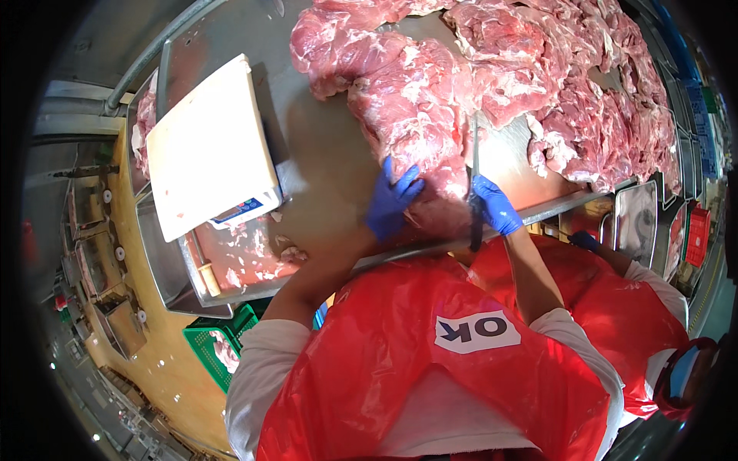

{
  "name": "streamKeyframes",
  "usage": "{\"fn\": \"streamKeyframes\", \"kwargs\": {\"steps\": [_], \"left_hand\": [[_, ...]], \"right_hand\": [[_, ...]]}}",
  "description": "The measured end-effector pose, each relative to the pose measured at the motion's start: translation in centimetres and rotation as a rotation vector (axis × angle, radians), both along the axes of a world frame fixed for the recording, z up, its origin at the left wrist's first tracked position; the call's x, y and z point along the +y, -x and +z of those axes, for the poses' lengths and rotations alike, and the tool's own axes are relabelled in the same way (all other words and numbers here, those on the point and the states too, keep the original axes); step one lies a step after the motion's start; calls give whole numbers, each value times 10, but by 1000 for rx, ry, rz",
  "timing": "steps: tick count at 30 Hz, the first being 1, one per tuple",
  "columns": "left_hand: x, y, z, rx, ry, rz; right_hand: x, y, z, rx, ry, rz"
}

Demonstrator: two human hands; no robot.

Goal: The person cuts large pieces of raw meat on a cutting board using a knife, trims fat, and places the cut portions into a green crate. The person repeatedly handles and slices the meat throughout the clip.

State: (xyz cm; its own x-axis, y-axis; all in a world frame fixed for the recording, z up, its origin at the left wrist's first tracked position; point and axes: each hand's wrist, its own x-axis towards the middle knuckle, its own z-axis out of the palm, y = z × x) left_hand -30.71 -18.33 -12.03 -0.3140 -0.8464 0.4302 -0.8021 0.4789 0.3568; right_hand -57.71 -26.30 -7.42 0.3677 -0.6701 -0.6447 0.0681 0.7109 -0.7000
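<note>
My left hand [390,201], in a blue glove, rests on the near end of a large piece of raw meat [419,115] with its fingers spread over the surface. In my blue-gloved right hand [495,206] is a knife [475,157], gripped by its dark handle, which sticks out below the fist. Its blade points away from me along the right side of the meat, close against it. The meat lies on a steel table [323,165] near its front edge.
A white board [211,150] lies over a scale [250,211] to the left. Near the table corner is a wooden-handled tool [207,276] among scraps. More meat [607,131] is heaped at the right. A green crate [211,346] stands below. A co-worker [607,300] in red is close on my right.
</note>
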Motion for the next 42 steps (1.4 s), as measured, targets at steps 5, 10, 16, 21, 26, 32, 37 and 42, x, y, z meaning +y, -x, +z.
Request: {"fn": "streamKeyframes", "kwargs": {"steps": [5, 10, 16, 21, 26, 32, 37, 42], "left_hand": [[-4, -18, 20, 712, -238, 187], [-5, -57, -25, 1465, -189, 818], [-26, 27, 66, -25, 64, 530], [-41, 2, 59, -208, 19, 436], [-51, -76, 88, -177, -121, 327], [-21, -80, 114, -356, -274, 555], [18, -58, 81, -54, -61, 781], [7, -83, 98, 671, -19, 801]], "right_hand": [[-7, -49, 63, -89, 260, 272], [-29, -68, 45, -367, 74, 327], [-52, -49, 36, -584, 78, 370], [-116, 7, 6, -179, 255, 133], [-99, -27, -33, -228, 342, 404], [-27, -69, -27, -136, 173, 438], [-45, -16, -20, 190, 398, 365], [-47, -18, 12, 638, 955, 716]]}}
